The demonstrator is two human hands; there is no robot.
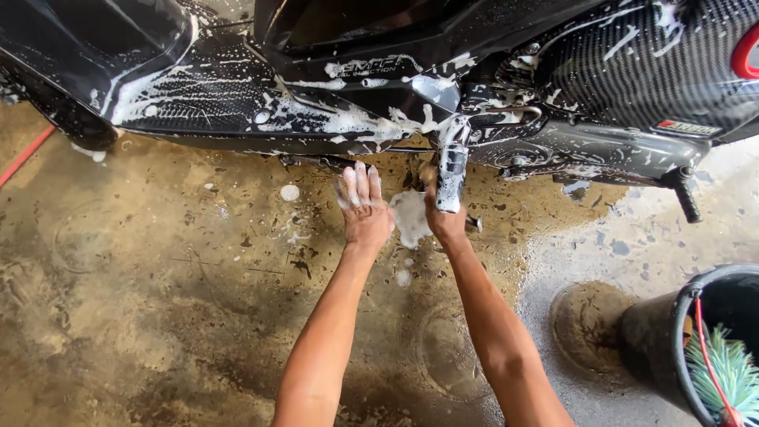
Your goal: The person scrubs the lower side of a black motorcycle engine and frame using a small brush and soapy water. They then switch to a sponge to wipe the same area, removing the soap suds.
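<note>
Left hand flat, fingers spread, soapy, just under motorcycle lower fairing edge, holding nothing. Right hand wrapped round foam-covered footpeg, low at mid-frame. Wet concrete floor open left and below arms. Black bucket lower right, well apart; green bristle brush inside.

Both bare forearms reach forward and up from the bottom edge, side by side and slightly apart. The left hand is shown back-up with its fingers straight, close together and flecked with white foam, gripping nothing. The right hand is curled, its fingers wrapped around something and mostly hidden from view.
</note>
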